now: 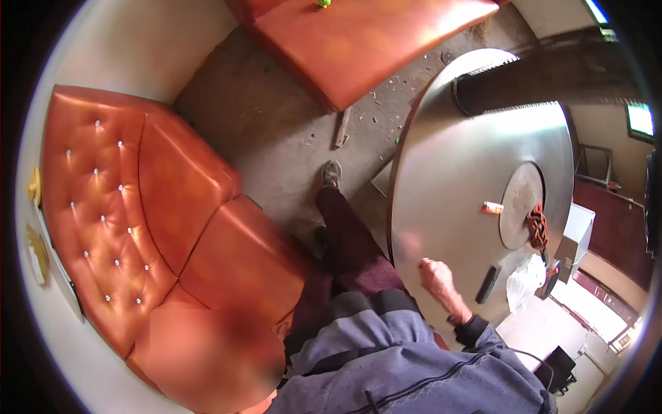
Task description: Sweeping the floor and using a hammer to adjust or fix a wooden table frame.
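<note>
Over the near side of a round, metal-topped surface, the person's right hand hangs or rests with its fingers curled in together; whether it touches the top cannot be told. A pinkish smudge just beyond the knuckles is too blurred to name. The arm comes from a grey-blue jacket with a dark cuff. At the lower left is a large, blurred, skin-coloured shape; whether it is the left hand, and how its fingers stand, I cannot tell.

To the right of the right hand, a black bar lies on the surface, and just beside it a crumpled clear plastic bag. Farther along, a round grey plate sits in the middle of the top, with a small red and white packet at its left edge and a reddish-brown bundle of cord at its right. A long dark thing reaches over the far end.

On the person's left stands an orange sofa with a buttoned back; another orange padded seat is ahead. Between them, a wood strip lies on the grey floor, beyond one shoe.
</note>
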{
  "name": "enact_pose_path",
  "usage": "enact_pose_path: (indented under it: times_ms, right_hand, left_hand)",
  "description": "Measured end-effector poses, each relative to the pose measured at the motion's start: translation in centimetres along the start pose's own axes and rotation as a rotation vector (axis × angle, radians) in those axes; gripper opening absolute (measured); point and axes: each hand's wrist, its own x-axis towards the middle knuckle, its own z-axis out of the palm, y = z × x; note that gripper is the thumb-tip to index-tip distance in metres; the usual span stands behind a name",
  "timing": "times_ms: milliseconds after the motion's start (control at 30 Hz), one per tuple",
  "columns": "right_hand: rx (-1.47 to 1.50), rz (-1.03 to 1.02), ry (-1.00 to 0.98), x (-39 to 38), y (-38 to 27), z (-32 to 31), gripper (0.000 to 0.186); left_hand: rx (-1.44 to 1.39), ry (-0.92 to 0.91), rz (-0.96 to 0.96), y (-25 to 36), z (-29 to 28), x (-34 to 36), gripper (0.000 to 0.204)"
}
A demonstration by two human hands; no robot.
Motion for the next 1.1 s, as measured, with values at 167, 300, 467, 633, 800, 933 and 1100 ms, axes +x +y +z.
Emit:
enact_pose_path:
  times_ms: [167, 300, 467, 633, 800, 933, 1100]
  right_hand:
    - [0.966, -0.012, -0.012, 11.6, -15.5, -4.8, 0.012]
    - [1.382, 0.362, -0.129, 24.5, -15.5, 2.0, 0.023]
    - [1.431, 0.654, -0.026, 38.2, -12.7, 12.6, 0.034]
    - [1.493, 0.264, 0.399, 52.6, -9.1, 19.7, 0.042]
    - [-0.115, -0.238, 0.318, 63.7, 4.8, 29.6, 0.037]
    - [0.18, 0.307, 0.07, 68.4, 1.0, 33.3, 0.044]
    - [0.34, 0.324, 0.292, 67.5, -4.1, 31.2, 0.045]
  left_hand:
    - [0.037, 0.098, -0.003, 16.7, -0.6, 3.5, 0.018]
    - [0.158, 0.149, 0.236, 25.1, 0.7, 8.8, 0.018]
    - [0.074, -0.147, 0.231, 32.9, 3.1, 16.9, 0.019]
    - [0.144, -0.123, 0.112, 36.3, 5.1, 22.2, 0.018]
    - [0.251, -0.114, 0.06, 35.7, 6.6, 25.6, 0.019]
    - [0.061, -0.024, 0.074, 34.9, 5.5, 27.0, 0.023]
    - [0.054, -0.052, -0.051, 37.0, 6.3, 28.5, 0.028]
